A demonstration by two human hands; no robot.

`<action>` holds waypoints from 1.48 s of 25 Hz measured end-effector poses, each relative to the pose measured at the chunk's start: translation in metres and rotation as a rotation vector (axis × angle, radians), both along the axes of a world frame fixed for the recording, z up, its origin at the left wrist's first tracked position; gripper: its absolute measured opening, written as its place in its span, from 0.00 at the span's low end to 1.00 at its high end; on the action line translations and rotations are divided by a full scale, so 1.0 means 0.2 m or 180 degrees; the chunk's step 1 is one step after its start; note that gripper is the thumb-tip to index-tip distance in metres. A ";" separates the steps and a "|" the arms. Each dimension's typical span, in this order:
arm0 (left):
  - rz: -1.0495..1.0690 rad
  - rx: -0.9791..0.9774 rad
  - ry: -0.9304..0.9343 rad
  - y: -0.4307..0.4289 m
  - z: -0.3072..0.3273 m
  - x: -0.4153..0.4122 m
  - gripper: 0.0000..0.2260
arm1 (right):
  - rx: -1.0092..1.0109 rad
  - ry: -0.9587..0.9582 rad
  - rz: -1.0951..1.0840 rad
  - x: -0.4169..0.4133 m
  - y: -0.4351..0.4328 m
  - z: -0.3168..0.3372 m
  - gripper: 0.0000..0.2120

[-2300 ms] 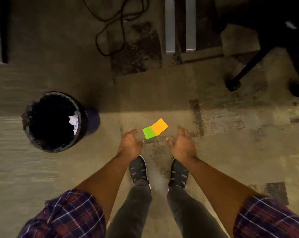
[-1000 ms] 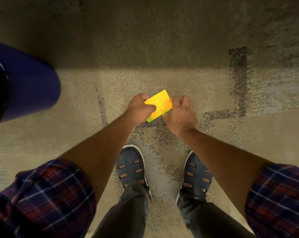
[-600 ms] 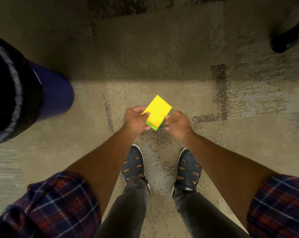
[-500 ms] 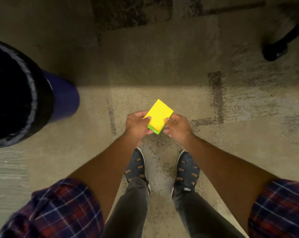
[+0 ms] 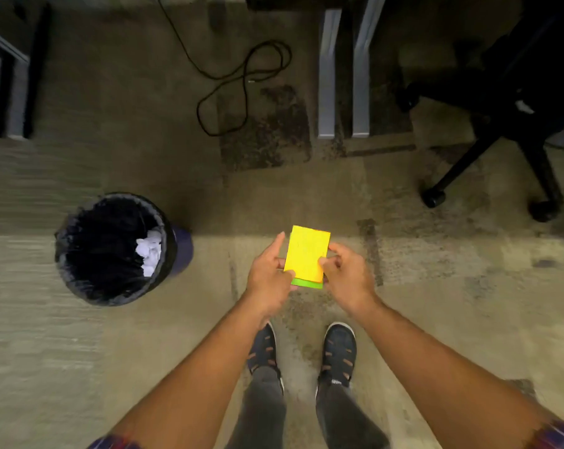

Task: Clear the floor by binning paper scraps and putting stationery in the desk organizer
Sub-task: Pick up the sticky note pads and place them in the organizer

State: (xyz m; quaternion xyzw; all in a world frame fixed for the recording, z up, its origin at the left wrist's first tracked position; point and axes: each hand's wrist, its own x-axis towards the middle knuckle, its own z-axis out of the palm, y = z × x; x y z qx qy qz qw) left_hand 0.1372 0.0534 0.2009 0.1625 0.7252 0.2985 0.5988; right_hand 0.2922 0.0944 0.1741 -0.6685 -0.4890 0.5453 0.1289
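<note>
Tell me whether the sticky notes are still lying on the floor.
No, both the left hand and right hand hold the sticky notes up above the carpet.

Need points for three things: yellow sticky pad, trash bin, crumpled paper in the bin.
yellow sticky pad (image 5: 306, 252), head view, middle of its top face.
trash bin (image 5: 79, 218), head view, far-left rim with the black liner.
crumpled paper (image 5: 149, 252), head view, centre of the white wad inside the bin.

yellow pad (image 5: 306, 252) atop green pad (image 5: 306, 283)
</note>
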 end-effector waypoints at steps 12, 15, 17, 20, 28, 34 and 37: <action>-0.0294 0.0455 -0.0038 0.08 1.36 0.08 0.36 | 0.0477 0.0555 0.0431 0.23 0.13 1.34 0.21; -0.0393 0.0708 0.0098 0.10 1.62 0.12 0.31 | 0.0577 0.0740 0.0339 0.30 0.13 1.60 0.27; -0.0400 0.0878 0.0212 0.11 1.76 0.14 0.29 | 0.0636 0.0854 0.0306 0.34 0.13 1.72 0.27; -0.0432 0.1002 0.0412 0.12 1.95 0.18 0.27 | 0.0744 0.1008 0.0270 0.38 0.15 1.89 0.22; -0.0486 0.1265 0.0650 0.28 2.15 0.15 0.28 | 0.0788 0.0814 0.0318 0.36 0.35 2.12 0.17; -0.0718 0.1331 0.0792 0.55 2.17 0.00 0.28 | 0.0823 0.0562 0.0521 0.23 0.63 2.16 0.09; -0.0894 0.1328 0.0841 0.73 2.17 -0.12 0.27 | 0.0863 0.0482 0.0591 0.13 0.83 2.20 0.06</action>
